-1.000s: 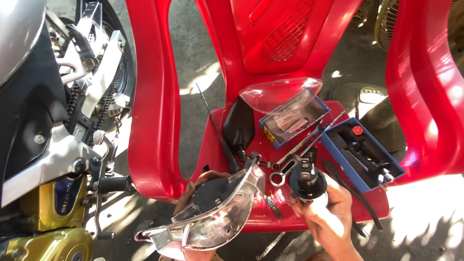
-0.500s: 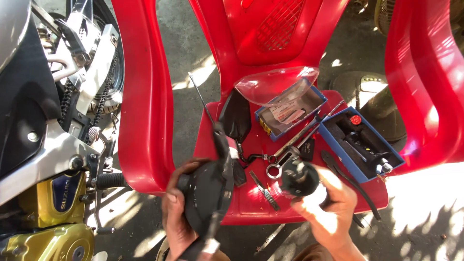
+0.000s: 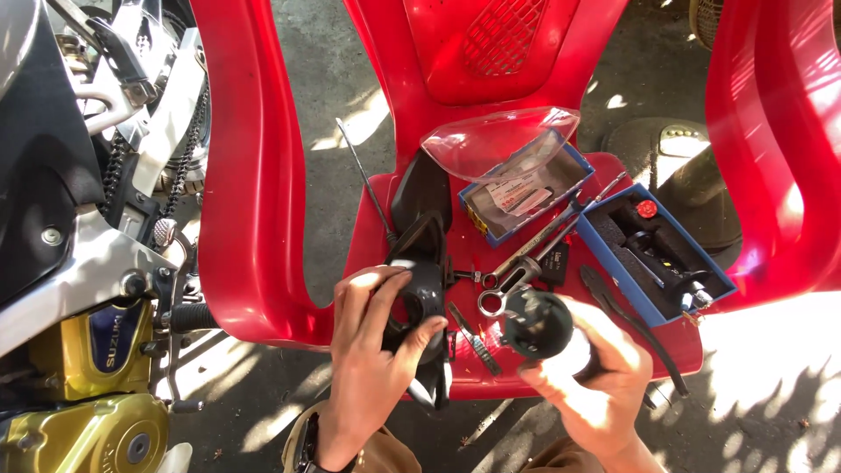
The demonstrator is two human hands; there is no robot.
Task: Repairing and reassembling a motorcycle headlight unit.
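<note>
On the red chair seat (image 3: pixel 543 368), head view: the left hand (image 3: pixel 372 350) clasped a black lamp housing (image 3: pixel 425 302) at 7 o'clock; the right hand (image 3: pixel 587 377) gripped a round black socket (image 3: pixel 536 324) at 5 o'clock, just below the wrenches (image 3: pixel 526 263).

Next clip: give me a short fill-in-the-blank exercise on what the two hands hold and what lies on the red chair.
1. The left hand grips a black housing over the seat of a ____ plastic chair.
2. The right hand holds a round ____ part.
3. The open box of black parts on the seat has ____ walls.
4. A clear plastic cover rests on the smaller box, toward the chair's ____.

Missing words: red; black; blue; backrest
</note>
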